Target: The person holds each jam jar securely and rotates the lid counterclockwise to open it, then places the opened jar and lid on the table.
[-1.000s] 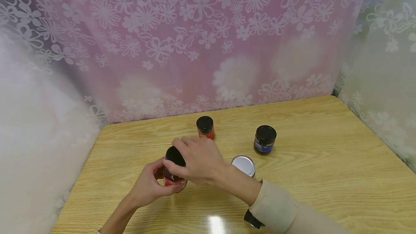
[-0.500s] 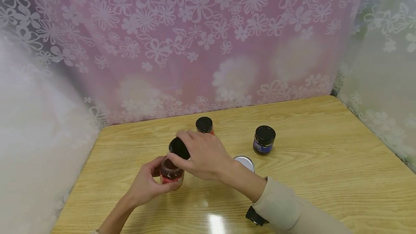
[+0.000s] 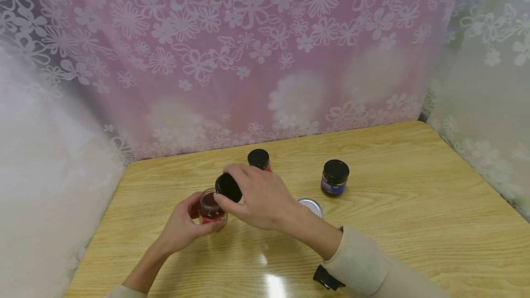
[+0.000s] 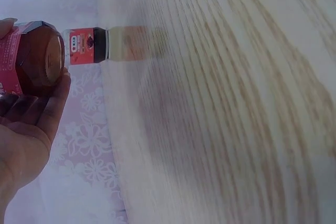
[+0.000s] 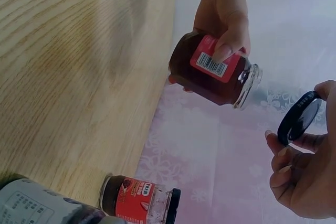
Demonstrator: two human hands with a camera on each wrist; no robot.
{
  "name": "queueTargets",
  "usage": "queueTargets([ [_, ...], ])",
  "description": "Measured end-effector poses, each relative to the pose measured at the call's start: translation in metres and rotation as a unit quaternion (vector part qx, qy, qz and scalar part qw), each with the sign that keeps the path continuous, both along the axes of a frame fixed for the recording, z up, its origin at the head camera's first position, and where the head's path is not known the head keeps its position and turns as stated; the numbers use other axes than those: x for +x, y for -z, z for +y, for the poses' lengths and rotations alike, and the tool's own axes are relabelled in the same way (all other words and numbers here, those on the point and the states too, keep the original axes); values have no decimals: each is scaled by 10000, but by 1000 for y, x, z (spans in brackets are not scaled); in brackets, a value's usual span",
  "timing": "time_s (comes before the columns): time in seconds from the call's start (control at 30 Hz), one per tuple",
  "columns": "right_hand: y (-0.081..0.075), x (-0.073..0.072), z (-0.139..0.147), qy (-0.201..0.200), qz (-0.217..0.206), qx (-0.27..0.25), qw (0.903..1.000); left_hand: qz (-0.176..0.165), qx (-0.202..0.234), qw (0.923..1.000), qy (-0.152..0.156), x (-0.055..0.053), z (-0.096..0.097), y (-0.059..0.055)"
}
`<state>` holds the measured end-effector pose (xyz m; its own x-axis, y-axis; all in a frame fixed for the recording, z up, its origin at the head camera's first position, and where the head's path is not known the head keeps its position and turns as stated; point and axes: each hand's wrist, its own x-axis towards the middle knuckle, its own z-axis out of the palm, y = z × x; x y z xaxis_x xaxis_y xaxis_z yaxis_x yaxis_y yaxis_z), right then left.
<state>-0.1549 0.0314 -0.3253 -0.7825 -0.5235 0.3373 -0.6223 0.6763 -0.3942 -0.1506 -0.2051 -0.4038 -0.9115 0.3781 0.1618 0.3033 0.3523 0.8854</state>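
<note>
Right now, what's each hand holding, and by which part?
Left hand: the open jar, around its body, below the neck. Right hand: the black lid, by its rim.

Head view: open jar (image 3: 212,215) left of centre in left hand (image 3: 182,224), raised off table (image 3: 397,206). Lid (image 3: 229,188) just right of its mouth, apart from it, in right hand (image 3: 261,199). Second jar (image 3: 259,157) near centre, on table, behind right hand, partly covered by it. Third jar (image 3: 335,178) on table, right of centre. Container (image 3: 311,206) below and left of third jar, partly hidden by right wrist. Curtain (image 3: 265,72) behind table, across upper frame.
</note>
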Motion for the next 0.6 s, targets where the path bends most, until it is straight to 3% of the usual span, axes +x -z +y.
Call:
queueTargets([
  [0.2,1,4,0,-21,-116,49,9999,85,-141,9998,-135,-6,-1,0],
  [0.6,8,10,-2,-148,-174,122,9997,156,-375,9986,-331,-22,-11,13],
])
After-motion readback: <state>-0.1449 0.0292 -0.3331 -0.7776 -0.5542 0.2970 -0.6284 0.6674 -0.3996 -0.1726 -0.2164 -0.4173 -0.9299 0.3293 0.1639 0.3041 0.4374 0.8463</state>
